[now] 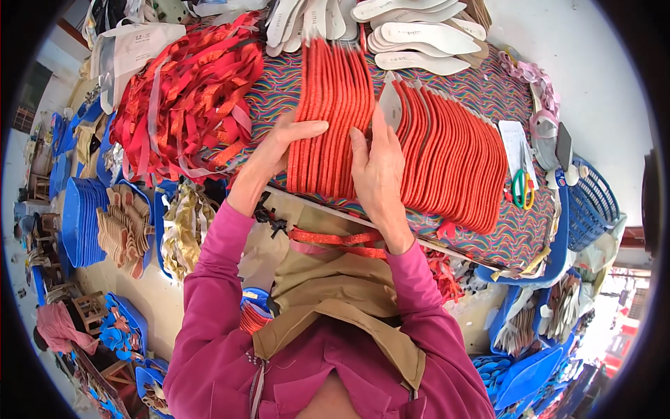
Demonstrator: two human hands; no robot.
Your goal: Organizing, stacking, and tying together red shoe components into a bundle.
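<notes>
A row of insoles (328, 133) with glittery red edges lies in front of me, packed tightly side by side. My left hand (286, 136) grips the row's left side, its thumb across the top and its other fingers mostly hidden. On the opposite side my right hand (380, 160) presses with its thumb on top and its fingers along the outer edge. To the right leans a second, longer row of red-edged insoles (450, 153), touching or very near my right hand. Both rows rest on a table cover (276, 91) with a wavy multicoloured pattern.
Tangled red ribbons (188, 98) heap at the left. White insoles (426, 35) are piled at the far side. Green-and-yellow scissors (522, 187) lie at the right, near a blue basket (592, 202). Red strips (335, 239) hang across my apron. Blue bins (87, 220) line the floor.
</notes>
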